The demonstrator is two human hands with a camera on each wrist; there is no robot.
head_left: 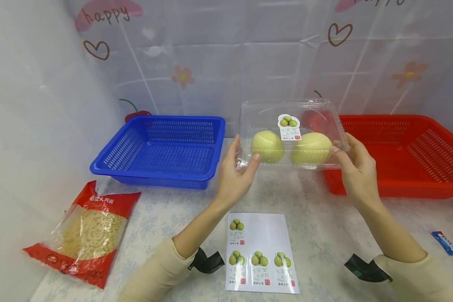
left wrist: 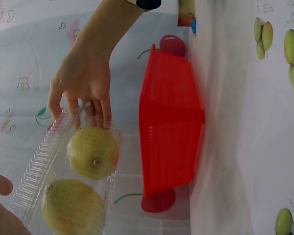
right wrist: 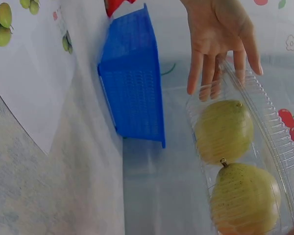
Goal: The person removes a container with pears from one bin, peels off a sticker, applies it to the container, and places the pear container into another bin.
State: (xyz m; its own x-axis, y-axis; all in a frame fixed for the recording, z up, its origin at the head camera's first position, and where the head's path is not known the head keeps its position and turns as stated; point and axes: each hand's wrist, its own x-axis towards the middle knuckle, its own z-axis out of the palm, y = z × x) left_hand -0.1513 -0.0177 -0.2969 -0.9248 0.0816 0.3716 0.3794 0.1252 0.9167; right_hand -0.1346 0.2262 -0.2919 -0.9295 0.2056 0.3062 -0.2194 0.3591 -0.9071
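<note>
In the head view a clear plastic clamshell box [head_left: 256,113] is held up above the table, lid closed and tilted toward me. Two yellow-green pears [head_left: 268,147] lie inside, side by side. A printed pear sticker [head_left: 290,128] is on the lid. My left hand [head_left: 235,174] grips the box's left end, thumb in front. The opposite end is gripped by my right hand [head_left: 356,167]. Below the box, a white sheet of pear stickers [head_left: 262,235] lies on the table, with bare spots in its upper part. Both wrist views show the pears [left wrist: 93,152] through the clear plastic.
A blue plastic basket [head_left: 170,159] stands behind at left, and a red one [head_left: 400,188] at right. At the left front lies a red bag of pasta [head_left: 92,230]. A small blue-and-red wrapped bar [head_left: 445,243] is near the right edge.
</note>
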